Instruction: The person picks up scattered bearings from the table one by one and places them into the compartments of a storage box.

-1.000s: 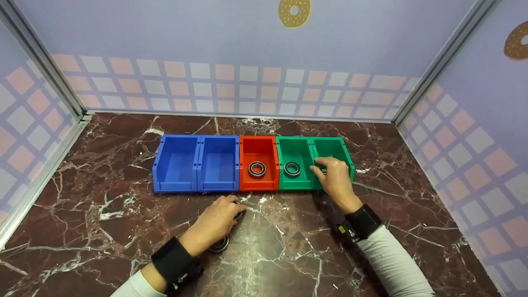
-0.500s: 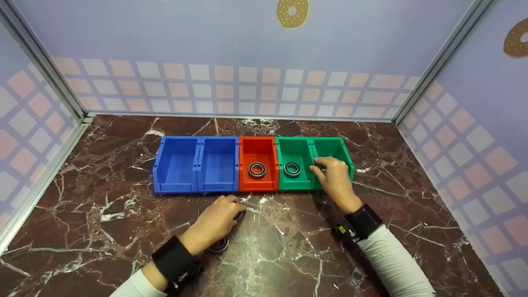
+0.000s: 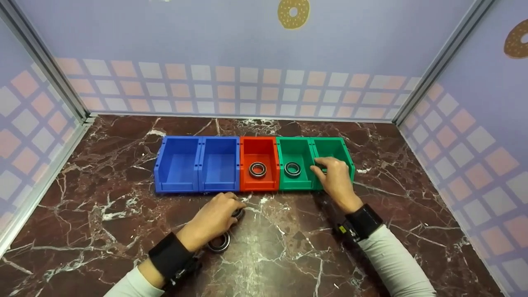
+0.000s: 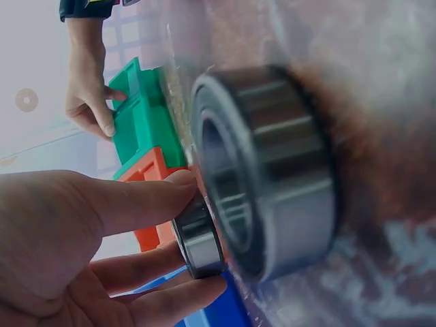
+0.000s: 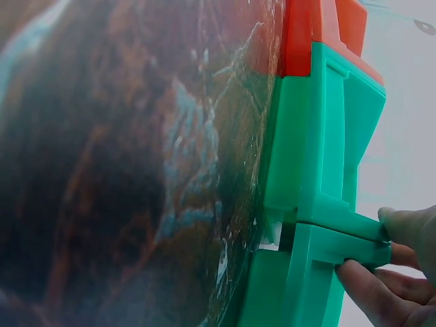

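Observation:
My left hand [image 3: 211, 218] is over the table in front of the blue and red bins. In the left wrist view its thumb and fingers pinch the rim of a steel ball bearing [image 4: 199, 240]. A second bearing [image 4: 296, 170] lies on the table nearer the wrist, partly under the hand in the head view. My right hand [image 3: 336, 178] grips the wall between the two green bins [image 5: 340, 228], thumb on one side and fingers on the other. One bearing [image 3: 258, 176] lies in the red bin [image 3: 259, 185], another bearing [image 3: 292, 175] in the left green bin. The right green bin is partly hidden.
Two blue bins [image 3: 178, 187] stand at the left end of the joined row. The row sits on a dark marbled table [image 3: 280, 247]. Patterned panels [image 3: 247, 41] with metal edge posts enclose the back and sides.
My left hand has shifted slightly up and left, and more of both bearings beside it shows. My right hand stays on the green bins' wall.

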`<state>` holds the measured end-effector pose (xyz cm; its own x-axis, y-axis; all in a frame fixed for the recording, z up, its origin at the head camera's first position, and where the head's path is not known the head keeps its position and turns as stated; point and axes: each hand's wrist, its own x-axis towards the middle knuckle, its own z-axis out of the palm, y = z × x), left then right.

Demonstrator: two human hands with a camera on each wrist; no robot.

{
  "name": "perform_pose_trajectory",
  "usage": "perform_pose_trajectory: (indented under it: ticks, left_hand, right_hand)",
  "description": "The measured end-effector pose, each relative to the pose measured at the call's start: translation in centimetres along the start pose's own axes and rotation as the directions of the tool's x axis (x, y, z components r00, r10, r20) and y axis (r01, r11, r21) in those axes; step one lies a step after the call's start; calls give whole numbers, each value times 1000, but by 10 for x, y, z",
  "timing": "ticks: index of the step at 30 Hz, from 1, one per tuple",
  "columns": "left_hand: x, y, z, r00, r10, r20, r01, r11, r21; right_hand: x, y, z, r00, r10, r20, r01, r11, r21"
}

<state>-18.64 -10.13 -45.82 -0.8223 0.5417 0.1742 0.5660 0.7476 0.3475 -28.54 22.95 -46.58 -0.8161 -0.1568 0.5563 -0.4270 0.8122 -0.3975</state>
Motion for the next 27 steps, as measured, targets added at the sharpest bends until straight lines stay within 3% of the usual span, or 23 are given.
perform_pose_trajectory:
  ticks: [8, 16, 27]
  left_hand:
    - [1, 0, -11, 998, 65, -24, -64, 997, 35]
    - [3, 0, -20, 999, 28, -17, -28, 1000, 5]
    - [7, -3, -33, 998, 36, -41, -36, 999, 5]
  right_hand:
    - [0, 0, 0, 1000, 4, -2, -4, 1000, -3]
    - [-1, 0, -1, 1000, -1, 18, 1, 1000, -3]
    - [-1, 0, 0, 1000, -5, 7, 5, 1000, -8]
